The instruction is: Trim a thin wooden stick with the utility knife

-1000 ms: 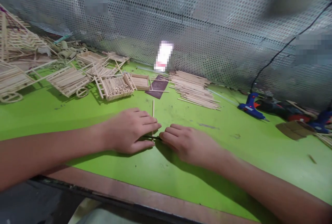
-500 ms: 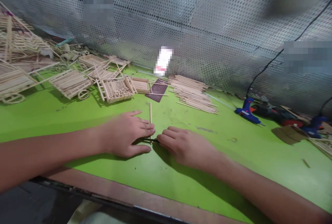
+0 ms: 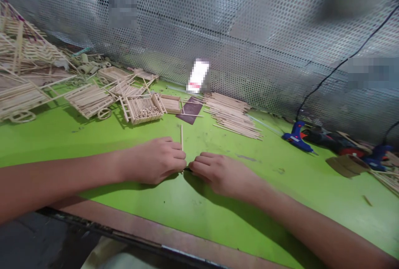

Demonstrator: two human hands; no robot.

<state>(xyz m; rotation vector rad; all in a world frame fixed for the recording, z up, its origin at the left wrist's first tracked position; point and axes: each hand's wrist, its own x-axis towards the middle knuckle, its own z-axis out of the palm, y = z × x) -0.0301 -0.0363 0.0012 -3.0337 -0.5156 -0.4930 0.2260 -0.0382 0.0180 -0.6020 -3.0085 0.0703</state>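
Observation:
A thin wooden stick (image 3: pixel 182 136) points away from me on the green tabletop. My left hand (image 3: pixel 160 160) is closed at the stick's near part, its fingertips pressed down and covering much of it. Opposite it, my right hand (image 3: pixel 215 171) is curled around a thin dark blade-like tool (image 3: pixel 187 169). Only a short piece of that tool shows between the hands, lying across the near end of the stick. The rest is hidden under the fingers, so I cannot tell its exact kind.
Behind the hands lies a heap of wooden sticks (image 3: pixel 232 115) beside a brown sheet (image 3: pixel 190 110). Small stick-built carts (image 3: pixel 90 101) and a box of cut pieces (image 3: pixel 145 111) stand left. A blue glue gun (image 3: pixel 297 137) and a tape roll (image 3: pixel 346 166) lie right. Perforated metal (image 3: pixel 174 32) rises behind.
My left hand's fingers, spread half a second ago, have closed down over the stick and the dark tool. My right hand stays in place. The view has shifted slightly.

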